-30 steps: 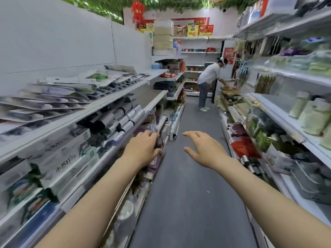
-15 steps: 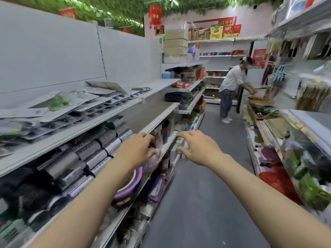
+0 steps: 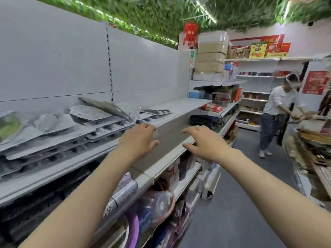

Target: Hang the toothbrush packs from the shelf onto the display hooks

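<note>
Flat blister packs (image 3: pixel 89 115), blurred and pale, lie in loose overlapping stacks on the upper white shelf (image 3: pixel 179 108) at the left. My left hand (image 3: pixel 138 142) hovers at that shelf's front edge, just right of the packs, with its fingers loosely bent and nothing in them. My right hand (image 3: pixel 202 142) reaches over the shelf below, fingers spread and empty. Above the packs stands a bare white back panel (image 3: pixel 71 59) with a slotted upright. No display hooks are visible.
The lower shelf holds foil rolls (image 3: pixel 123 192) and purple round items (image 3: pixel 157 206). A grey aisle floor (image 3: pixel 232 203) runs ahead. A person in a white top (image 3: pixel 275 113) bends over goods at the right shelving. Stacked boxes (image 3: pixel 211 56) top the far unit.
The view has swung up and left toward the upper shelf. Both hands have risen from the lower shelves to the level of the packs' shelf edge.
</note>
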